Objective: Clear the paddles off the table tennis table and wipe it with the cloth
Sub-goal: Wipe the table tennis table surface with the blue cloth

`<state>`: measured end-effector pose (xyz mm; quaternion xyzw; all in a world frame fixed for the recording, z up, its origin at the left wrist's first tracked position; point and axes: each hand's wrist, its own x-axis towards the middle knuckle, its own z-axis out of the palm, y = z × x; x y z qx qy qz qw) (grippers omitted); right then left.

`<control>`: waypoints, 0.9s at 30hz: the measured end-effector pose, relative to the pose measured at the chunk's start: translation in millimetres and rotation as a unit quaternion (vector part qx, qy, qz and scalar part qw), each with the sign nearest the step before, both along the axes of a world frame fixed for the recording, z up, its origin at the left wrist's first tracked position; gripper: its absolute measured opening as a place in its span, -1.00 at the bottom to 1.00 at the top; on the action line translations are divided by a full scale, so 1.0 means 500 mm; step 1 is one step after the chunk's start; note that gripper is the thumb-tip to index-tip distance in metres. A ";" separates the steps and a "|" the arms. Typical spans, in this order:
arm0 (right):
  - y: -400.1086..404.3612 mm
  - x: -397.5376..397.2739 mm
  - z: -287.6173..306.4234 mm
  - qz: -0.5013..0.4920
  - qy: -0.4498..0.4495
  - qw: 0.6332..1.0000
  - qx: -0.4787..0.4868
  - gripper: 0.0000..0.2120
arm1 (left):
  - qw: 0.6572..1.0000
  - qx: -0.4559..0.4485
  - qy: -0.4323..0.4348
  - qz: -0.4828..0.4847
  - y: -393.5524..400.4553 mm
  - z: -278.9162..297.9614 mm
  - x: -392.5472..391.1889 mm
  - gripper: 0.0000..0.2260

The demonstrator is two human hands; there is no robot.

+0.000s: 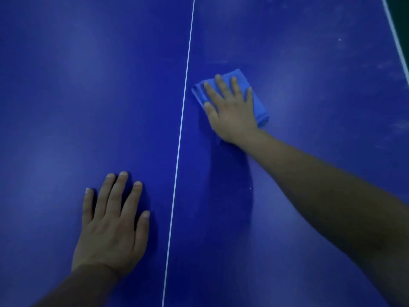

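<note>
Blue tabletop [88, 96] fills nearly the whole head view, split by a thin white centre line [180, 134] running top to bottom. Right hand [230, 109] lies flat on a folded, lighter blue cloth [260, 109], fingers straight and spread, palm pressing it to the table just right of the line; cloth edges stick out past the fingertips and along the little-finger side. Right forearm [321, 185] stretches in from the lower right. Left hand [112, 227] is flat on the bare surface left of the line, nearer the camera, fingers straight and slightly apart, holding nothing. Well apart from each other, the two hands. White edge stripe [397, 36] shows at top right with a dark green strip beyond it (floor or wall, cannot tell). Faint pale smudges mark the table's right side.
</note>
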<state>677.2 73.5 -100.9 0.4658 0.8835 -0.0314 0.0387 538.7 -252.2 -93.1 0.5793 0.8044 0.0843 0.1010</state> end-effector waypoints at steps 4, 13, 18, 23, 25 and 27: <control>0.173 0.136 0.038 -0.198 0.007 0.980 0.011 -0.45 | 1.000 0.013 0.008 0.003 -0.001 -0.003 0.003 -0.44; -0.208 0.314 0.009 0.306 0.012 0.952 -0.006 -0.49 | 1.000 -0.003 0.016 -0.002 -0.002 -0.001 0.001 -0.44; 0.019 0.272 0.030 0.105 0.008 0.994 0.020 -0.42 | 1.000 0.007 0.012 0.003 -0.001 0.002 0.000 -0.44; 0.102 0.156 0.034 -0.108 0.022 0.994 -0.003 -0.46 | 1.000 0.006 0.000 0.011 -0.001 0.004 0.002 -0.44; -0.010 0.129 0.022 0.017 0.012 0.999 0.027 -0.44 | 1.000 0.006 0.001 0.009 -0.003 0.003 0.002 -0.43; -0.163 0.163 0.014 0.240 0.024 0.970 0.006 -0.46 | 1.000 0.012 0.001 0.007 -0.003 0.000 0.001 -0.44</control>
